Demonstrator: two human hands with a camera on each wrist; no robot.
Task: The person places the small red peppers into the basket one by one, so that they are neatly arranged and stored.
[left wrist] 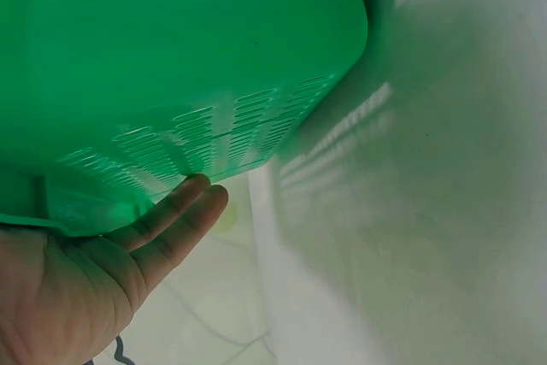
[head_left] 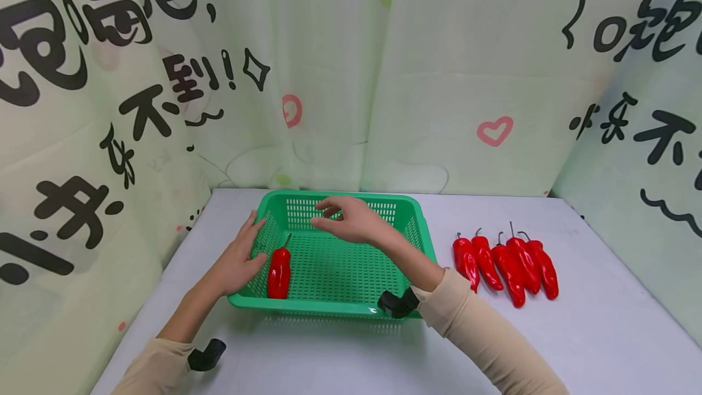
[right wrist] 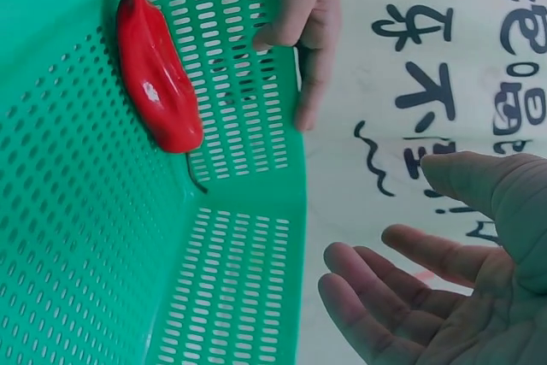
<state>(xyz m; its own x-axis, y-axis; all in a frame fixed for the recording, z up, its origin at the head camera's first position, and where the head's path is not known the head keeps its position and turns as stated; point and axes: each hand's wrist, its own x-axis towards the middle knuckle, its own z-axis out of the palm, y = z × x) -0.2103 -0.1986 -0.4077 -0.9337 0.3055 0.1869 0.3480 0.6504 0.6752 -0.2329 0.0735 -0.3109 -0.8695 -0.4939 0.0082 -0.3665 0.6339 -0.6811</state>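
Observation:
A green plastic basket (head_left: 340, 306) with slotted walls stands on the table. My left hand (head_left: 240, 259) holds its left rim, the thumb inside the wall and the fingers along the outside; in the left wrist view, fingers (left wrist: 175, 224) lie against the outer wall. One red chili pepper (head_left: 279, 273) lies inside the basket near the left wall, its stem toward the back. My right hand (head_left: 353, 219) is raised over the back part of the basket, fingers loosely bent and nothing in them. In the right wrist view the pepper (right wrist: 158, 74) shows whole, apart from both hands.
Several red chili peppers (head_left: 507, 267) lie side by side on the white table (head_left: 592, 322), right of the basket and past the right forearm. A pale curtain (head_left: 428, 78) with black lettering hangs behind and at both sides. Black devices are worn at both wrists.

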